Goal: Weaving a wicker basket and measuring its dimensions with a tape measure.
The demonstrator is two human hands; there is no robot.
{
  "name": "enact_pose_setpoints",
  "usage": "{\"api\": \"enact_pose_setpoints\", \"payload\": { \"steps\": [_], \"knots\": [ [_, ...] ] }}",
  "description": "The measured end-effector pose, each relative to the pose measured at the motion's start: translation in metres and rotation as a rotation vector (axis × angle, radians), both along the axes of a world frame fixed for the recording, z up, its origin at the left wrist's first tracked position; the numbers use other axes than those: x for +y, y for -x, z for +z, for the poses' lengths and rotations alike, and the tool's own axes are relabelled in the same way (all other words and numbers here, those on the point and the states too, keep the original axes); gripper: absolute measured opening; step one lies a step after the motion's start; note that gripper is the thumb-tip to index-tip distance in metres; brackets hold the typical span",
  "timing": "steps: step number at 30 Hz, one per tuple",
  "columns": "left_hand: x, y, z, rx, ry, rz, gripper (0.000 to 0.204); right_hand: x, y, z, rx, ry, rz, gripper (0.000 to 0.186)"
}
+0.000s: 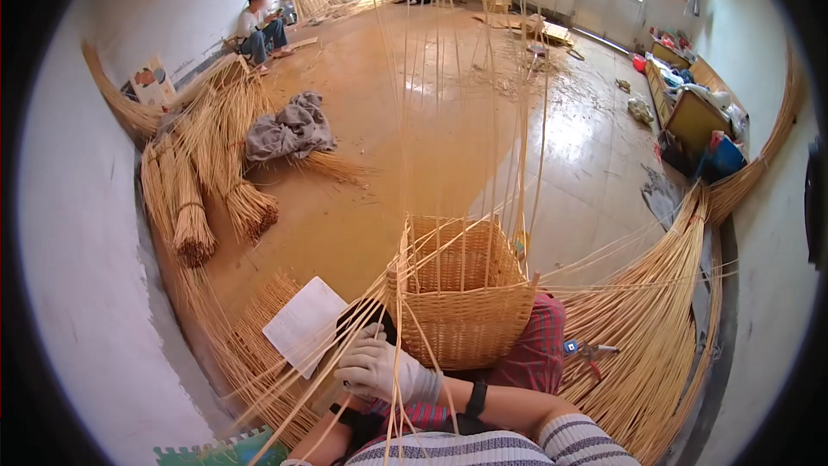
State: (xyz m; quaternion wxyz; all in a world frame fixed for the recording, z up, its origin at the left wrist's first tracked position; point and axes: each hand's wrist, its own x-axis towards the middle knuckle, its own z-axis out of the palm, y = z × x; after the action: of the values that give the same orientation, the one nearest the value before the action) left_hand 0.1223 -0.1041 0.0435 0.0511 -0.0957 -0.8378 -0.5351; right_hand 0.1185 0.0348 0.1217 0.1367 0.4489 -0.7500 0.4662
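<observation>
1. Curling by the basket's (466,328) left corner, the gloved right hand (386,369) lay among pale strands (366,306); its grip — like that of the mostly hidden left hand (349,382) — could not be told.
2. The basket sat against plaid cloth (542,336), rods (463,267) upright inside.
3. Loose reeds (638,328) crowded its right; bundles (185,220) lay farther left.
4. Between them floor (371,121) stretched forward, wooden furniture (697,128) bearing bags at right.
</observation>
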Motion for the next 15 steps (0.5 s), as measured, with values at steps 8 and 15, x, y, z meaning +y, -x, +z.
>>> {"api": "enact_pose_setpoints", "payload": {
  "steps": [8, 15],
  "knots": [
    [0.018, 0.046, -0.009, 0.096, 0.431, 0.004, 0.026, -0.008, 0.044, -0.001, 0.048, -0.227, 0.071, 0.039],
    [0.030, 0.073, -0.012, 0.047, 0.518, -0.028, 0.028, 0.003, 0.070, 0.026, -0.078, -0.060, -0.074, 0.036]
  ]
}}
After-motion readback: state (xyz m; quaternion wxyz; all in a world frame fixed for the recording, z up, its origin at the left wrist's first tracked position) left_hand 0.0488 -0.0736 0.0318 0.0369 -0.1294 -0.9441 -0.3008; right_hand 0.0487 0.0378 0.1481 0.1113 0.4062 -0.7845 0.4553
